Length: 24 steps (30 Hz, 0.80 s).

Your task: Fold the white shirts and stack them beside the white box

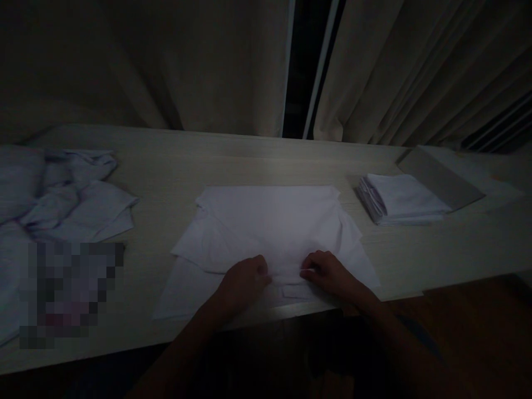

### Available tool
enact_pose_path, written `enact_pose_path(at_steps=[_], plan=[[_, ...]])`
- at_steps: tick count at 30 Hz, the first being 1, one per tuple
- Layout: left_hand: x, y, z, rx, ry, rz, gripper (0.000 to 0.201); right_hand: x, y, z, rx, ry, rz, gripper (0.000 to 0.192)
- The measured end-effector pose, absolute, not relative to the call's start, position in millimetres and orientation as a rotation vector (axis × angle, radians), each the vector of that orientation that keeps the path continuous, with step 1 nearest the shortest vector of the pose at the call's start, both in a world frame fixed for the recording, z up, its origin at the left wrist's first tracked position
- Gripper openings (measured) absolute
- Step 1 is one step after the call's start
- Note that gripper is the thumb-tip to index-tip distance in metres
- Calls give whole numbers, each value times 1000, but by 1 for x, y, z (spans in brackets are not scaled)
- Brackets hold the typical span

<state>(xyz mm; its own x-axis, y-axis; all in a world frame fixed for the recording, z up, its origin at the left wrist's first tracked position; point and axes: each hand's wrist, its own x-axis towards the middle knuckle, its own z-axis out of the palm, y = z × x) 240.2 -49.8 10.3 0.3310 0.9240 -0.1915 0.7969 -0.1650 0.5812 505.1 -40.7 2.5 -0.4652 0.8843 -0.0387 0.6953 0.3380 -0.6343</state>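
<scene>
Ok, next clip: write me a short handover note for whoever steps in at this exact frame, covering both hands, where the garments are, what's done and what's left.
Left hand: resting on the white shirt near its collar, fingers curled; too dim to tell whether it is pinching.
Right hand: on the same collar area, just right of the left; grip equally unclear.
Shirt: spread flat at the near edge of the table.
Done: a stack of folded white garments sits to the right.
Left: this shirt is unfolded; a rumpled pile of white garments waits on the left.
</scene>
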Motion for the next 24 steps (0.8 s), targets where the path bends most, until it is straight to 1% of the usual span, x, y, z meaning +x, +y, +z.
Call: enact_pose_path(at_steps=[1, 4, 5, 8, 10, 14, 16, 18, 21, 24], plan=[[239, -49, 7, 1974, 1523, 297, 14, 504, -40, 1, -1421, -2296, 830, 7], [239, -48, 2, 1947, 1548, 364, 18, 500, -43, 4, -1440, -2310, 680, 16], [240, -49, 1, 1955, 1552, 368, 19, 498, -46, 7, -1431, -2324, 608, 16], [242, -51, 0, 2015, 1572, 341, 20, 489, -60, 21, -1348, -2378, 413, 6], [243, -52, 1, 2054, 1605, 319, 22, 482, -73, 27, -1276, -2440, 360, 8], [246, -52, 2, 2079, 1661, 285, 23, 469, -90, 28, -1170, -2625, 377, 10], [247, -52, 2, 2083, 1687, 278, 23, 468, -90, 25, -1156, -2640, 407, 15], [247, -51, 1, 2089, 1697, 276, 22, 472, -86, 23, -1183, -2558, 419, 17], [244, -50, 0, 2079, 1665, 277, 22, 485, -75, 21, -1282, -2399, 427, 14], [238, -49, 0, 2033, 1599, 272, 25, 503, -65, 18, -1377, -2360, 548, 20]])
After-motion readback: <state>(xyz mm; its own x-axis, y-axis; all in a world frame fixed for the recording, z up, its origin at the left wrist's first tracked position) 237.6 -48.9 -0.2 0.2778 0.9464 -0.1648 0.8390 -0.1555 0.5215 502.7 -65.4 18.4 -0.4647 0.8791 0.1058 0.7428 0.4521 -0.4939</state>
